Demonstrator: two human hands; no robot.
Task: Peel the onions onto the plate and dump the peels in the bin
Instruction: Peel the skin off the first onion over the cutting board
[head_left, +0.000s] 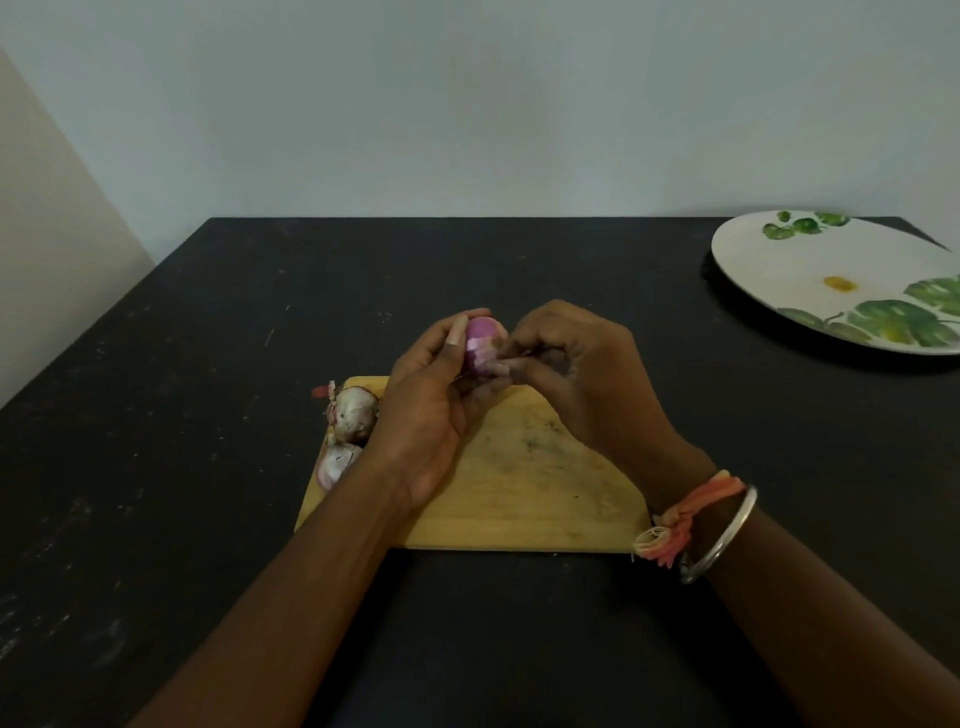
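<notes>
Left hand (431, 400) cups a half-peeled purple onion (480, 345); right hand (569, 364) pinches its skin.

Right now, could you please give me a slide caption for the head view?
Left hand holds a part-peeled onion above the cutting board while the right hand peels it.

Straight ahead of you stands a plain pale grey-blue wall (467, 104), evenly lit from side to side. On your left a cream-coloured wall (47, 234) slants in and meets it at a corner. Below you spreads the matte black table (182, 415), its far edge right up against the grey wall. Look at its left side: pale scuffs, scratches and specks mark the dark top. The light is soft and dim.
</notes>
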